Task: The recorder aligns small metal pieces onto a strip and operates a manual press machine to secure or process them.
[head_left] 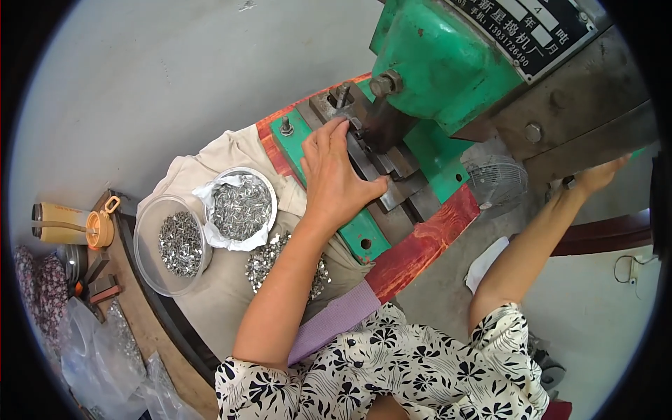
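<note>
My left hand [329, 175] reaches over the steel die block [371, 157] of a green press [444, 66]. Its thumb and fingers are spread apart along the near side of the die, and the fingertips touch or almost touch the metal. No part shows between them, though the palm side is hidden. The press ram [385, 122] comes down just beyond the fingers. Off to the right, my right hand [598, 178] is stretched out beside the dark press frame [574, 119]. Its fingers are partly hidden, so their grip is unclear.
Beside my left arm lie a loose pile of small metal parts [262, 266], a round tin of metal pieces [271, 203] and a clear plastic tub [143, 255]. An orange-capped bottle [63, 222] and plastic bags [98, 350] occupy the wooden table. A caged fan [495, 180] stands behind the press.
</note>
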A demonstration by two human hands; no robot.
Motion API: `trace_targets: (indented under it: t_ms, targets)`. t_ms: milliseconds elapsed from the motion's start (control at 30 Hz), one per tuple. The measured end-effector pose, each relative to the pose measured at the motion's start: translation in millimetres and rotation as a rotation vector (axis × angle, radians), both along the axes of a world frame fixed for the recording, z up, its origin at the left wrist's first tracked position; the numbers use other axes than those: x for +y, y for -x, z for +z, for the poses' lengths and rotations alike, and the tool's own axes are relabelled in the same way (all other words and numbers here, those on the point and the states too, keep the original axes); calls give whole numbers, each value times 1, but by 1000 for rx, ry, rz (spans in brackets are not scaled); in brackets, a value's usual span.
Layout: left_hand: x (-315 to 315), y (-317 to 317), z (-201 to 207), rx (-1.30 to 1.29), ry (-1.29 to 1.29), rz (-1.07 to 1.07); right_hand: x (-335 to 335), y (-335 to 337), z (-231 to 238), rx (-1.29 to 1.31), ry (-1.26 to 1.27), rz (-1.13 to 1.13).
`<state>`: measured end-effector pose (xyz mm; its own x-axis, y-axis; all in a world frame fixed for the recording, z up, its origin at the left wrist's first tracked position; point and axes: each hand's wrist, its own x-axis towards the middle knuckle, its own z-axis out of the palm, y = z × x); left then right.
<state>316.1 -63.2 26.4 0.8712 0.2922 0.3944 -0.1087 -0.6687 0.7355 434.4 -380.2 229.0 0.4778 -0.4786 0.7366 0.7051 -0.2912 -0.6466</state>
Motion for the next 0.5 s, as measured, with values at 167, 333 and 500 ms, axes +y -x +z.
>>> trace_targets:
  t_ms: [167, 333, 500]
  targets:
    - [1, -1, -1, -20, 20, -40, 1, -1, -18, -98, 38, -64]
    - [-1, -3, 1, -8, 29, -40, -51, -17, -3, -53, 38, 102]
    - [0, -1, 4, -32, -5, -18, -76, -25, 77, 307, 104, -17]
